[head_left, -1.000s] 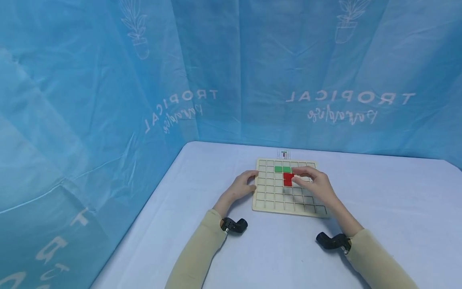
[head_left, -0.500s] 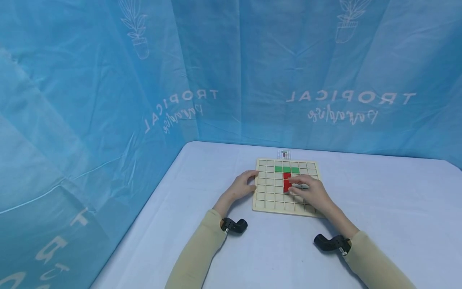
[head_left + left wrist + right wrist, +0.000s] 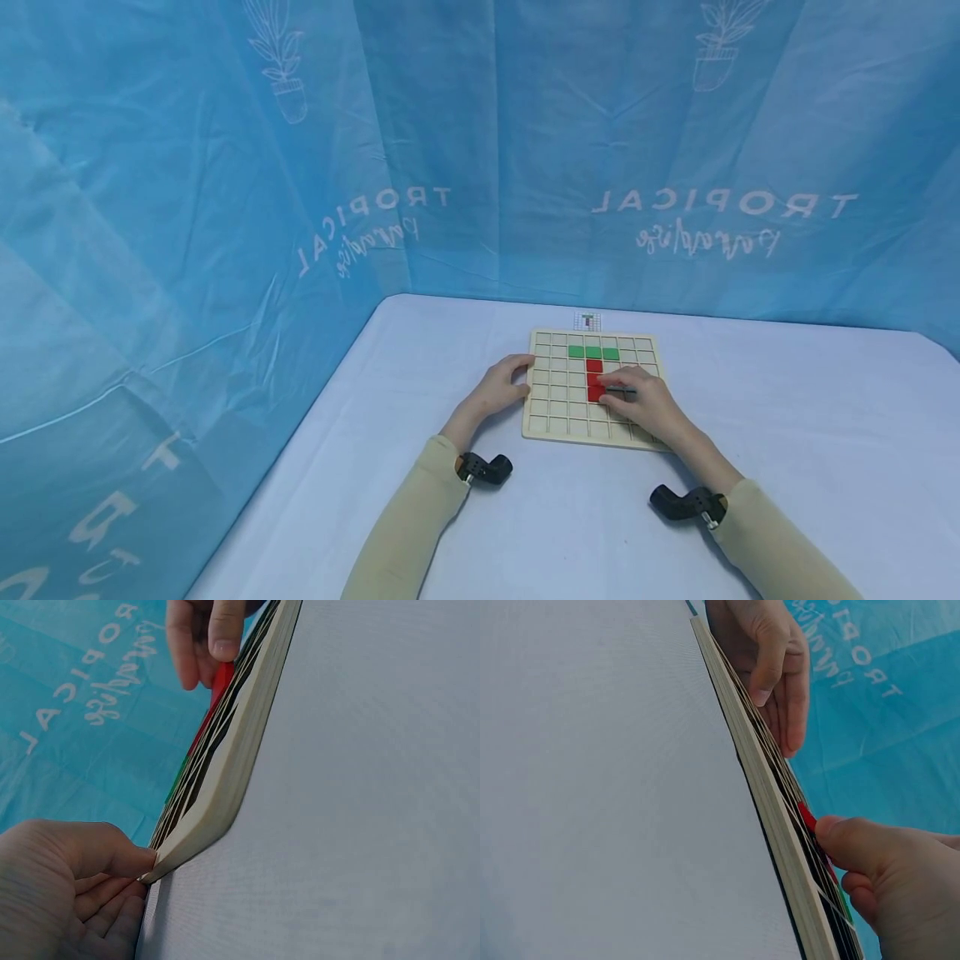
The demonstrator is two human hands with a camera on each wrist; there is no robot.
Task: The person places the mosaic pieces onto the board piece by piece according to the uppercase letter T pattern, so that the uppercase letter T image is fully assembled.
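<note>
A square wooden grid board lies on the table, with a row of green tiles near its far side. A column of red tiles runs from under the middle green one toward the near side. My left hand holds the board's left edge, thumb on the rim in the left wrist view. Over the board, my right hand pinches the lowest red tile with thumb and fingertips. In the right wrist view that red tile stands tilted up from the grid, beside the thumb.
Just beyond the board lies a small printed card with a T pattern on a grid. A white cloth covers the table. Blue curtains with mirrored lettering hang behind and to the left.
My right hand has moved from beside the green row toward the near end of the red column, uncovering the third green tile. More red shows down the column. My left hand has stayed put.
</note>
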